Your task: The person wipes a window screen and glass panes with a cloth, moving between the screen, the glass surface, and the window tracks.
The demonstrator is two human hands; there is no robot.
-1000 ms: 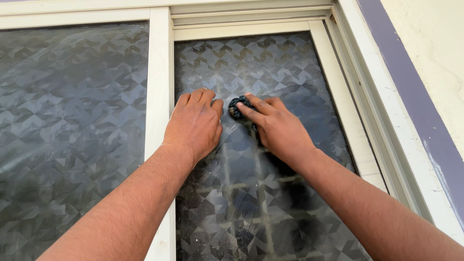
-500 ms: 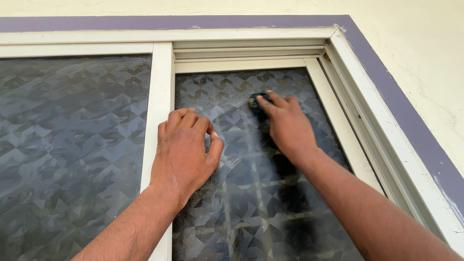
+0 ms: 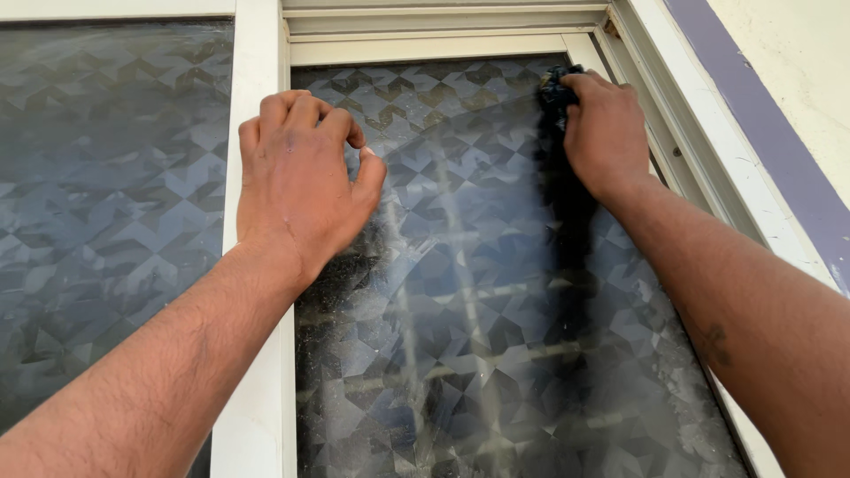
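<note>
At upper right of the frame, the right hand [image 3: 605, 124] presses a small dark cloth [image 3: 556, 87] against the patterned window glass [image 3: 469, 292]. The cloth looks soft and light, best bunched under the fingertips. The left hand [image 3: 301, 181], loosely curled and empty, rests on the white frame [image 3: 257, 389].

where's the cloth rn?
Head view, upper right: the dark cloth is under the right hand, pressed on the right pane near its top right corner.

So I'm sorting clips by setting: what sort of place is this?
Likely outside a building, at a sliding window: patterned glass pane, pale window frame, painted wall. The right hand presses a dark cloth to it.
</note>
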